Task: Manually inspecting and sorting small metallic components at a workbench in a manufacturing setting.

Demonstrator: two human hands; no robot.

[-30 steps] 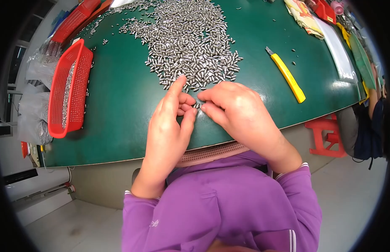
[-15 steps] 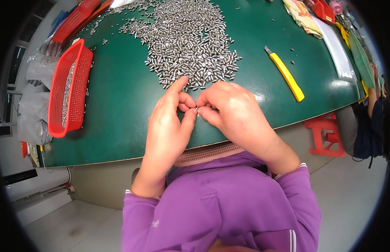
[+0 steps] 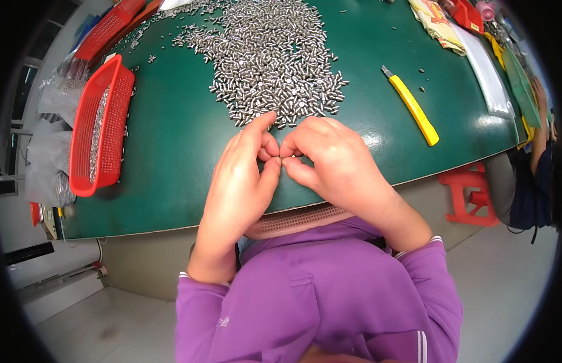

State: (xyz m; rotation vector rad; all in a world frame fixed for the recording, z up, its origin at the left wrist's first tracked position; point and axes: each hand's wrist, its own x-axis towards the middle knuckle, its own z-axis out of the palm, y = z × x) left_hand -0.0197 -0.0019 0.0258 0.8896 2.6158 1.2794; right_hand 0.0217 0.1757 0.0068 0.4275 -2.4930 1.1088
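Between my two hands, at the near edge of a big heap of small silvery metal parts [image 3: 275, 66], the fingertips meet in a pinch. My left hand [image 3: 241, 172] is closed at thumb and middle finger, its index finger stretched toward the heap. My right hand [image 3: 332, 154] pinches with thumb and index finger against the left fingertips. Something tiny sits where the tips meet, mostly hidden by the fingers; its kind does not show. The heap's parts look like short pointed metal pins or studs.
A red perforated basket [image 3: 102, 130] holding metal parts stands at the left on the green table [image 3: 172, 175]. On the right lies a yellow utility knife [image 3: 414, 112], its blade out. A pink basket [image 3: 299, 221] is below the near edge. A person [image 3: 532, 175] is at far right.
The meeting fingertips have shifted slightly left, and the right thumb and index finger are a little farther apart. The heap, basket and knife stay put.
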